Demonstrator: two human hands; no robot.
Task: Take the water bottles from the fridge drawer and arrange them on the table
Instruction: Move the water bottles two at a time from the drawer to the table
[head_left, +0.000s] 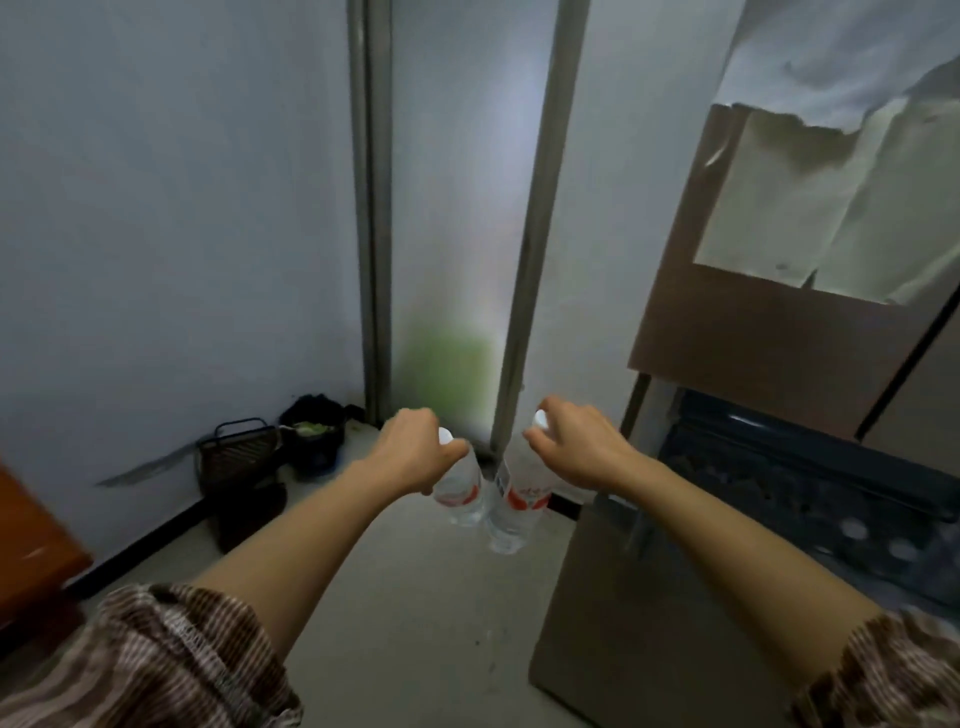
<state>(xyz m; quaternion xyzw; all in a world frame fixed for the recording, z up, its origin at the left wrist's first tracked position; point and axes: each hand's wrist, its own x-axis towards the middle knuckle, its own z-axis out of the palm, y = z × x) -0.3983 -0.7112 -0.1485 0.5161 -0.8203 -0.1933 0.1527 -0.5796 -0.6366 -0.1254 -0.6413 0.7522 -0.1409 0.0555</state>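
Red-labelled bottle (460, 491) in left hand (410, 453), second bottle (520, 506) in right hand (574, 441); print unreadable

Head view; forward and downward

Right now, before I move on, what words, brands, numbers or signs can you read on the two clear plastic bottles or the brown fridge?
No text can be read.
Clear plastic water bottle held by the left hand: red-and-white print, too blurred to read.
Second clear plastic water bottle held by the right hand: red-and-white print, too blurred to read.
Torn pale sheet on the brown fridge door: no print shows.
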